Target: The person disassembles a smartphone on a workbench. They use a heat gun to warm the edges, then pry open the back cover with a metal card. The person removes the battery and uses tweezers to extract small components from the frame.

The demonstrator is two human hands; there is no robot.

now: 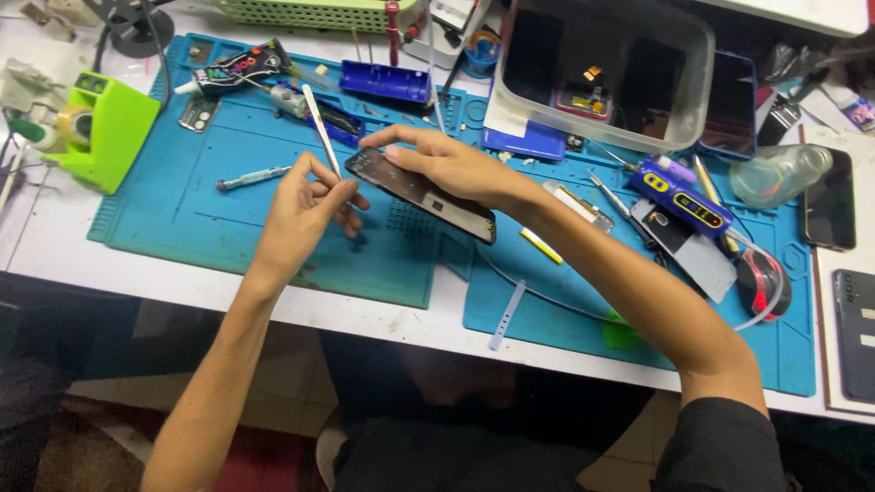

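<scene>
Cluttered with tools, the white surface (55, 246) carries a blue mat (228, 219). Above the mat, the right hand (447, 164) has its fingers clamped along a dark phone (424, 194), whose long axis slants down to the right. Just left of the phone, the left hand (305, 205) pinches metal tweezers (321, 128), tips at the phone's upper-left corner.

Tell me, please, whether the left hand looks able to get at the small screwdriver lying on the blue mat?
Probably yes, though not freely: the screwdriver lies bare on the blue mat just beside the left hand, with nothing between them, but that hand already holds tweezers.
</scene>
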